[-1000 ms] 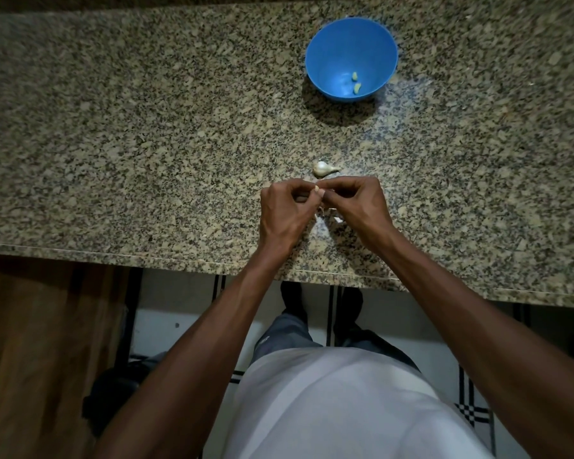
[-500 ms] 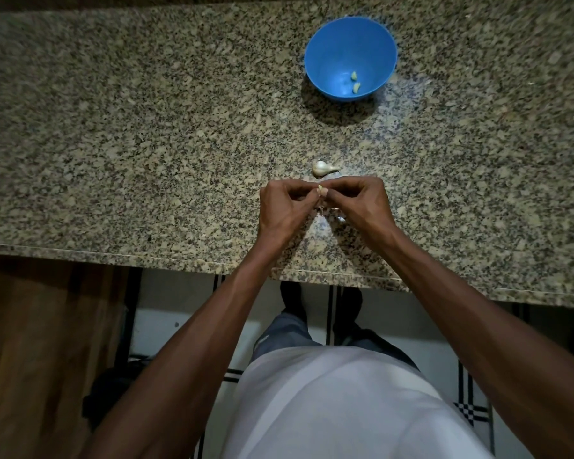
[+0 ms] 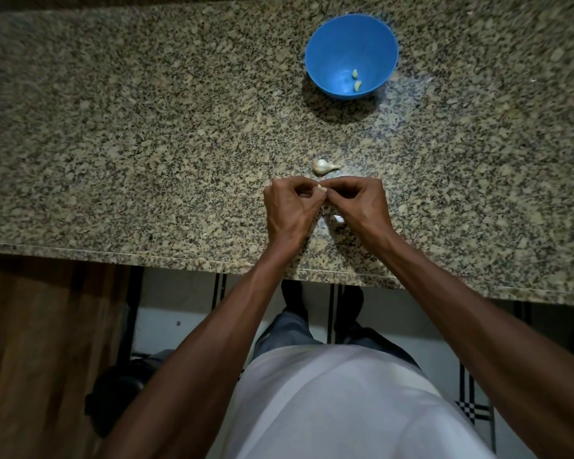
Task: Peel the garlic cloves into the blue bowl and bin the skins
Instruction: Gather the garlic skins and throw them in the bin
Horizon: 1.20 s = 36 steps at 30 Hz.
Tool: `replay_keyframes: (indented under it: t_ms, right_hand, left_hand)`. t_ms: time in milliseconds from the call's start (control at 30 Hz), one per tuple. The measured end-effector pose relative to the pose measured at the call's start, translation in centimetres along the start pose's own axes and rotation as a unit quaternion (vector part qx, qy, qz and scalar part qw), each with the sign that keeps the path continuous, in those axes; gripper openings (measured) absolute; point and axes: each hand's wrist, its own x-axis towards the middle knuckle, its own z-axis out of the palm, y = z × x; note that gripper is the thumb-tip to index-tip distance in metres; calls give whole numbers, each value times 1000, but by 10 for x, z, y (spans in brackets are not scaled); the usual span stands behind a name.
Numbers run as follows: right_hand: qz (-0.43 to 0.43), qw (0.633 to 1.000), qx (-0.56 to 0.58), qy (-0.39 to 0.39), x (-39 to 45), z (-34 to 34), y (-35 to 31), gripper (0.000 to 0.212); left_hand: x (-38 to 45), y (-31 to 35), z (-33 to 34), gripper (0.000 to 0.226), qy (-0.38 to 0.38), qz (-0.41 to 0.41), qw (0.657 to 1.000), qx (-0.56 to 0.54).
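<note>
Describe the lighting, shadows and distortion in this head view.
Head view: dim, with light from beyond the counter; the blue bowl casts a dark shadow toward the person on the granite countertop. The countertop's front edge bows from wide-angle distortion, and the picture corners darken.

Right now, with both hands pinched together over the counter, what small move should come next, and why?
Probably keep stripping the skin off the clove pinched between the left hand and right hand. It looks partly bare, though I cannot tell how much skin is left. The blue bowl holds only two peeled cloves, and another unpeeled clove waits on the counter.
</note>
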Motion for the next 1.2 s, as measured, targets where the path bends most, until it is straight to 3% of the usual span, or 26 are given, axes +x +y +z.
replay_keyframes:
  t_ms: [167, 433, 633, 867, 1033, 1200]
  right_hand:
    - [1, 997, 68, -36, -2, -4, -3, 18]
    - [114, 970, 192, -99, 2, -14, -11, 22]
    - [144, 961, 209, -109, 3, -15, -11, 24]
    - [166, 953, 233, -98, 1, -16, -12, 25]
    - [178, 953, 230, -88, 2, -16, -14, 25]
    - [136, 972, 162, -100, -2, -14, -19, 27]
  left_hand:
    - [3, -1, -1, 14, -7, -17, 1000, -3]
    - [7, -12, -12, 17, -68, -133, 974, -169]
    - [6, -17, -14, 14, -72, -132, 972, -180]
    - [5, -21, -15, 17, -86, -76, 990, -78]
    - [3, -22, -17, 20, -53, -87, 988, -112]
    - [4, -18, -19, 28, -115, -58, 982, -139]
